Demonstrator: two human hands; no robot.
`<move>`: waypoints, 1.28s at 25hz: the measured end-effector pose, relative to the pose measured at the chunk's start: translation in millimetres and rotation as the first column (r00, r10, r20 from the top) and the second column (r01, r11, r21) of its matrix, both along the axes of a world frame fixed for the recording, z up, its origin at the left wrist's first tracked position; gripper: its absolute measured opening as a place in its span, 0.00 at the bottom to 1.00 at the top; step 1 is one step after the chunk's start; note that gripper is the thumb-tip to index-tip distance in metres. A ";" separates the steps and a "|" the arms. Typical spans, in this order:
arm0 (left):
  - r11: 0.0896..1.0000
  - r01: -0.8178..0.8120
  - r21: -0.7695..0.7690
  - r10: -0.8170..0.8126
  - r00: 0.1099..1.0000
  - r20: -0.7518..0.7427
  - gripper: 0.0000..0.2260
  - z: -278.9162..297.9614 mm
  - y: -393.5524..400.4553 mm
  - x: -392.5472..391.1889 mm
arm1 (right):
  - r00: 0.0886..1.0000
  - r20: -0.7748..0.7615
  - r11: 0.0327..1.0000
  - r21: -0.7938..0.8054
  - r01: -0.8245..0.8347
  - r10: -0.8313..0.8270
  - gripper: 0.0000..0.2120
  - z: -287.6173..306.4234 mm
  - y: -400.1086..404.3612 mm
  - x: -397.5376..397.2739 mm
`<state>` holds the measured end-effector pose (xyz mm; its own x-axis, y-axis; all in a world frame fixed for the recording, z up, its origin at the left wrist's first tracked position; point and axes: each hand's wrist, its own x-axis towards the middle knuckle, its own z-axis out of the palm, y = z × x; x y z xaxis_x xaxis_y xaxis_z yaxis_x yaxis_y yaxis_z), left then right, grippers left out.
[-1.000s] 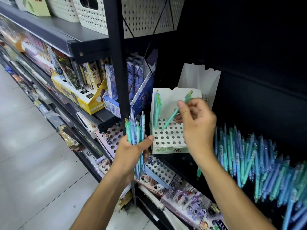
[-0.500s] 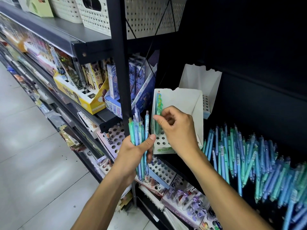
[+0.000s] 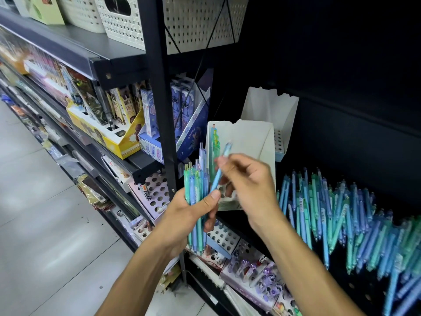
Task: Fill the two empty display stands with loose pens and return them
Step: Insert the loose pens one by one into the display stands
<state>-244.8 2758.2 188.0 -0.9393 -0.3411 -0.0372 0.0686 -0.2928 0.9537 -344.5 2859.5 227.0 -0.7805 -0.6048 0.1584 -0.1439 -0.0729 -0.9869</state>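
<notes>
Thin light-blue pen motion-blurred at its upper end. Front white perforated cardboard display stand: hole grid mostly hidden behind right hand. Shelved box labels left of stand unreadable.

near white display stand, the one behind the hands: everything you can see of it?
The near display stand looks like white cardboard: a tall back panel with a ragged top edge, side walls, and a perforated base whose round holes show between the hands. It stands upright on the dark shelf, in front of a second white stand. A few green pens stand at its left wall. The right hand hides most of its base and front lip; no contact visible.
</notes>
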 end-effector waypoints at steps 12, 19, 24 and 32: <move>0.974 -0.221 0.043 0.215 0.969 0.124 0.10 -12.1 -9.0 2.8 | 0.853 -0.488 0.970 0.048 0.239 -0.186 0.11 -23.1 -4.5 -20.4; 0.979 -0.191 0.074 0.184 0.978 0.098 0.08 -11.6 -5.5 0.8 | 0.740 -0.670 0.942 0.203 0.266 -0.064 0.13 -25.4 -11.4 -15.9; 0.992 -0.070 0.102 0.069 0.997 0.021 0.07 -8.5 -8.1 3.0 | 0.756 -0.608 0.897 0.157 0.413 -0.242 0.17 -21.7 -2.9 -10.6; 0.953 0.256 0.161 -0.252 0.967 -0.046 0.12 -8.0 -7.1 7.9 | 0.995 -0.025 0.992 0.086 -0.097 0.099 0.03 4.2 4.5 -1.7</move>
<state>-236.9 2751.1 180.0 -0.9954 -0.0825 -0.0484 -0.0055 -0.4561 0.8899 -346.1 2864.0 231.2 -0.7128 -0.6902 0.1251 -0.1685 -0.0046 -0.9857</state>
